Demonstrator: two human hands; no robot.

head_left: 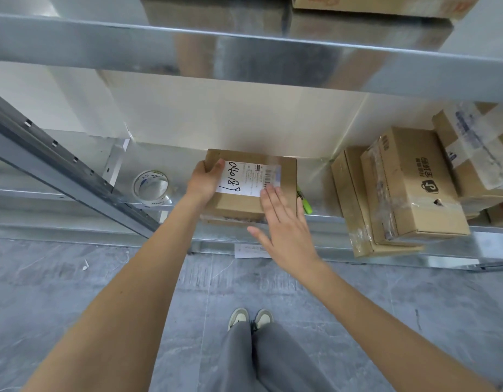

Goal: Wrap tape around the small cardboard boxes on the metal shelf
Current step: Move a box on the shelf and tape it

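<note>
- Our left hand (206, 179) grips the far left corner of the small cardboard box (251, 185), thumb curled over the top onto the edge of the white label (248, 178), the other fingers wrapped down the side.
- Our right hand (284, 222) lies flat on the near right part of the box top, fingers straight and spread, fingertips (270, 190) touching the label's lower right corner; it holds nothing.
- The box sits at the centre of the frame on the metal shelf (74, 193), its near edge at the shelf's front lip. The label carries handwritten black figures and a barcode.
- Just right of the box, partly hidden behind it, a green marker (306, 203) lies on the shelf.
- Left of the box, well apart from it, a roll of clear tape (151, 188) stands near the shelf's slanted upright.
- At the right of the frame a stack of taped cardboard boxes (408, 188) rests on the same shelf, the lowest ones overhanging the front edge.
- Across the top of the frame runs an upper shelf (244, 49), with another carton (380, 5) at the upper right.
- Below the shelf a slip of white paper (248, 250) lies on the grey floor (74, 292).
- At the bottom centre we see our grey trousers (273, 360) and pale shoes (250, 318).
</note>
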